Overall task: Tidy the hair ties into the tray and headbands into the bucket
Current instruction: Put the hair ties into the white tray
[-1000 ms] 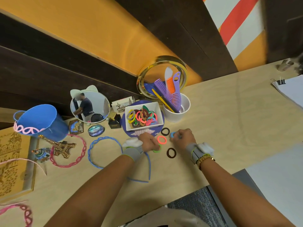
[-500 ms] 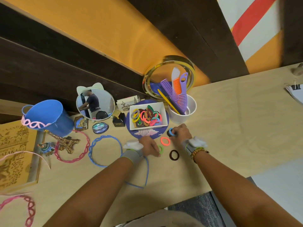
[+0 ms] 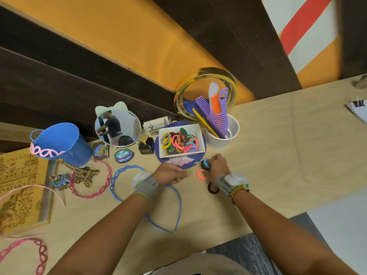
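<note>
A white tray full of several coloured hair ties stands on a dark blue round mat. Just below it, my right hand pinches a blue hair tie together with a black one. My left hand is closed with its fingertips on a green hair tie. An orange-pink hair tie lies between my hands, and a brown one sits half under my right wrist. The blue bucket at left has a pink headband on its rim. Blue headbands and a red one lie on the table.
A white cup of combs and a gold ring mirror stand right of the tray. A cat-ear mirror, small souvenirs and an Eiffel Tower model crowd the left. A carved wooden board and more pink headbands lie far left.
My right hand has picked up the blue and black hair ties and moved toward the tray. My left hand slid onto the green hair tie.
</note>
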A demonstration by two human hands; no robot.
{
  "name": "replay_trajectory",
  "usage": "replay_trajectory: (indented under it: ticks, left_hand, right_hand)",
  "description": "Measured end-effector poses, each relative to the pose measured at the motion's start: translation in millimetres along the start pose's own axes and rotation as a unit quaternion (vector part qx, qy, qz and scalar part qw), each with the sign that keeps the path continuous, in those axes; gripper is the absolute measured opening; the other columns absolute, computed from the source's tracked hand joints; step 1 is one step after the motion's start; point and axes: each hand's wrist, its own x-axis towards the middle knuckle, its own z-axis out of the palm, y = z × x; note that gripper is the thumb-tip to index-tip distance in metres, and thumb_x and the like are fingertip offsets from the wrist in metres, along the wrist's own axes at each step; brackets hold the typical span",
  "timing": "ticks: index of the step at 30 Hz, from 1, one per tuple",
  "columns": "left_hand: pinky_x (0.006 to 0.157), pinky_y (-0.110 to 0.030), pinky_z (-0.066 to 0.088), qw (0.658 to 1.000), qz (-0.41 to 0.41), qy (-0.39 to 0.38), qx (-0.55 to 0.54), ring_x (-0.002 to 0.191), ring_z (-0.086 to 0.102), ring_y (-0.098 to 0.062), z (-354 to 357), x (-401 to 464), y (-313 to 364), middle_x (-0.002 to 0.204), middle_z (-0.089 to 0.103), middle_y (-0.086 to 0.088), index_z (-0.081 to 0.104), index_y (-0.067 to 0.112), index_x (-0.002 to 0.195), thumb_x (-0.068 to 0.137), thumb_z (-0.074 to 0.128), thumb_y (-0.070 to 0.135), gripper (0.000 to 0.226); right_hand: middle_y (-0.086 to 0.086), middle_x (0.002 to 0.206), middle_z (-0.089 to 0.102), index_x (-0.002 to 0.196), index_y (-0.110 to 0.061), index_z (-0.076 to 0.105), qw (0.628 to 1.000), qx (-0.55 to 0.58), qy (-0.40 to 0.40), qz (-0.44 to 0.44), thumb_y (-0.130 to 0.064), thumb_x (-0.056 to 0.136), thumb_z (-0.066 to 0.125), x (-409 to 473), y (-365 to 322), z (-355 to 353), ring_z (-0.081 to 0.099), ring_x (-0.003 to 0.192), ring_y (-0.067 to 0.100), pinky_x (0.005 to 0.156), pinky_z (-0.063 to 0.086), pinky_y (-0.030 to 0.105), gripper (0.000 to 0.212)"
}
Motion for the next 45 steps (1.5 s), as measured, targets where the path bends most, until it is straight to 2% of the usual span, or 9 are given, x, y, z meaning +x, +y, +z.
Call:
replay_trajectory:
  ticks: [3,5,9,12,16,22,27,35,45]
  left_hand:
    - [0.039,-0.010,0.039,1.000,0.006,0.003,-0.018,0.038,0.048,-0.002,-4.0,-4.1,5.6,0.062,0.058,-0.006,0.071,0.006,0.080,0.074,0.077,0.016,0.013]
    - [0.041,-0.012,0.039,1.000,0.012,0.000,-0.021,0.050,0.050,-0.008,-5.4,-5.7,11.6,0.066,0.059,-0.006,0.070,0.009,0.078,0.073,0.077,0.018,0.012]
    - [0.043,-0.015,0.034,1.000,0.025,-0.005,-0.018,0.047,0.043,-0.009,-0.4,-4.0,20.6,0.065,0.055,-0.006,0.070,0.000,0.099,0.075,0.076,0.020,0.033]
    - [0.036,-0.013,0.031,0.999,0.033,-0.018,-0.028,0.034,0.038,-0.003,7.7,-1.2,23.4,0.062,0.050,-0.007,0.067,0.000,0.099,0.078,0.073,0.015,0.027]
    - [0.035,-0.013,0.030,0.998,0.035,-0.038,-0.033,0.037,0.038,-0.005,19.6,0.8,26.1,0.061,0.050,-0.006,0.067,0.004,0.093,0.077,0.072,0.014,0.019]
    - [0.036,-0.012,0.033,0.998,0.029,-0.048,-0.020,0.034,0.042,-0.001,21.7,1.4,27.7,0.060,0.052,-0.003,0.067,0.011,0.078,0.075,0.075,0.017,0.010]
    - [0.037,-0.012,0.034,0.999,0.022,-0.042,-0.025,0.047,0.042,-0.008,17.4,0.3,27.4,0.062,0.051,-0.004,0.067,0.007,0.086,0.076,0.074,0.015,0.015]
    - [0.036,-0.012,0.030,0.997,0.045,-0.052,-0.025,0.031,0.036,-0.002,27.7,6.4,41.4,0.060,0.047,-0.006,0.066,0.008,0.081,0.079,0.071,0.014,0.008]
    - [0.033,-0.011,0.030,0.995,0.070,-0.072,-0.025,0.028,0.037,-0.001,46.7,4.6,60.8,0.059,0.046,-0.006,0.062,0.008,0.078,0.081,0.069,0.010,0.008]
  right_hand:
    - [0.019,0.129,0.042,0.121,-0.003,0.057,1.000,-0.001,-0.004,0.002,-0.025,0.085,0.060,-4.6,-0.9,-4.5,0.046,0.117,0.033,0.100,0.041,0.035,0.043]
    - [0.018,0.116,0.048,0.115,-0.001,0.062,0.999,0.049,0.006,0.018,-0.024,0.081,0.066,-7.0,4.1,-9.1,0.048,0.116,0.032,0.100,0.040,0.033,0.041]
    - [0.012,0.092,0.050,0.096,0.001,0.067,0.992,0.112,0.018,0.048,-0.026,0.077,0.070,-20.4,20.7,-18.7,0.048,0.111,0.028,0.085,0.038,0.027,0.033]
    - [0.019,0.108,0.058,0.101,-0.003,0.068,0.993,0.113,0.009,0.044,-0.025,0.076,0.072,-33.3,26.7,-16.6,0.049,0.111,0.027,0.089,0.039,0.027,0.034]
    - [0.018,0.120,0.055,0.111,-0.009,0.067,0.995,0.096,-0.007,0.037,-0.019,0.075,0.071,-50.0,29.1,-7.5,0.050,0.113,0.027,0.097,0.040,0.027,0.038]
    - [0.020,0.120,0.051,0.108,-0.001,0.062,0.996,0.080,-0.017,0.032,-0.010,0.077,0.067,-58.1,22.2,1.5,0.053,0.110,0.030,0.090,0.038,0.028,0.032]
    - [0.019,0.113,0.063,0.108,-0.005,0.063,0.996,0.080,-0.009,0.036,-0.007,0.077,0.062,-56.9,23.7,-5.4,0.057,0.109,0.031,0.087,0.043,0.032,0.031]
    - [0.027,0.101,0.063,0.094,0.003,0.063,0.974,0.144,0.112,0.131,-0.009,0.074,0.071,-53.8,67.9,-41.2,0.057,0.094,0.035,0.069,0.034,0.029,0.025]
    - [0.021,0.118,0.055,0.111,-0.002,0.059,0.989,0.054,0.034,0.135,-0.013,0.080,0.064,-55.5,67.0,-33.7,0.053,0.110,0.032,0.085,0.044,0.033,0.034]
